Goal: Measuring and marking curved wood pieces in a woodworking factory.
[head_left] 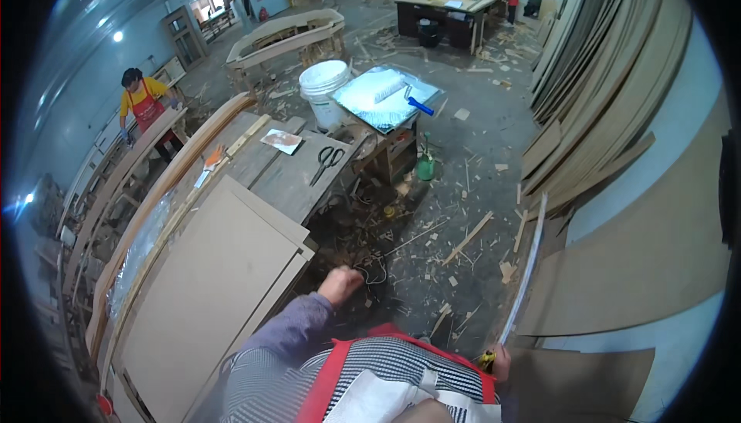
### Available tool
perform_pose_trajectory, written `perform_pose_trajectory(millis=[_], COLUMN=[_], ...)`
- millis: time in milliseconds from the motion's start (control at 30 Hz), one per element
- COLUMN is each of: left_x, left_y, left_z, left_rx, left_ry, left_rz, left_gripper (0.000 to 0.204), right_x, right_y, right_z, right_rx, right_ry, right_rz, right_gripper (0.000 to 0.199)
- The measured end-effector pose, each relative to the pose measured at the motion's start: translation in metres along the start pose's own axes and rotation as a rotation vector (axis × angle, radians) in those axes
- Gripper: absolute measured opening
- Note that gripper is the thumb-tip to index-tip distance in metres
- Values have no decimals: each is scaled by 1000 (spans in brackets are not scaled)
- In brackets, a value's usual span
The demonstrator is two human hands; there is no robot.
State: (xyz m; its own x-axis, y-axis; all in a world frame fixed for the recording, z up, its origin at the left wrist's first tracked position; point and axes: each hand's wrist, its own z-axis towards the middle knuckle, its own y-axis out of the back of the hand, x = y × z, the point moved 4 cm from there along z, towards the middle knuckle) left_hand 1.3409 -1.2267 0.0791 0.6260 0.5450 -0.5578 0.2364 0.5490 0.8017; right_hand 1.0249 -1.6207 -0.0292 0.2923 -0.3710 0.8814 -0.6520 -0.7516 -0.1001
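Observation:
At the lower right, my right hand (502, 363) is closed around a yellow and black tape measure (486, 360). Its long pale blade (529, 269) stretches away from me, slanting up beside the boards at the right. My left hand (341, 285) is a closed fist in front of me, just right of the near table's edge. A thin pale loop of cord or wire (376, 274) shows beside its fingers; whether the hand grips it I cannot tell. Large beige flat panels (208, 269) lie on the table to my left.
Ahead on the table are black scissors (327, 162) and a small sheet (282, 141). Beyond stand a white bucket (324, 83) and a blue-handled paint roller (419, 105) on a covered board. Thin boards (610, 68) lean right; wood scraps litter the floor. A co-worker (145, 106) stands left.

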Motion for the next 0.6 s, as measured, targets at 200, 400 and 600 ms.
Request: perform_pose_trajectory(millis=[200,400,600], left_x=[165,339,423], left_y=[35,59,59], left_z=[110,211,265], left_rx=[-418,-530,-178], left_ry=[566,937,1171], left_rz=[76,373,319], left_gripper=[16,41,44], right_x=[114,190,177], right_y=[-91,-157,-64], right_z=[180,374,516], right_rx=[194,251,-36], right_ry=[-43,50,64], right_rz=[-124,-234,-707], right_gripper=[33,37,31])
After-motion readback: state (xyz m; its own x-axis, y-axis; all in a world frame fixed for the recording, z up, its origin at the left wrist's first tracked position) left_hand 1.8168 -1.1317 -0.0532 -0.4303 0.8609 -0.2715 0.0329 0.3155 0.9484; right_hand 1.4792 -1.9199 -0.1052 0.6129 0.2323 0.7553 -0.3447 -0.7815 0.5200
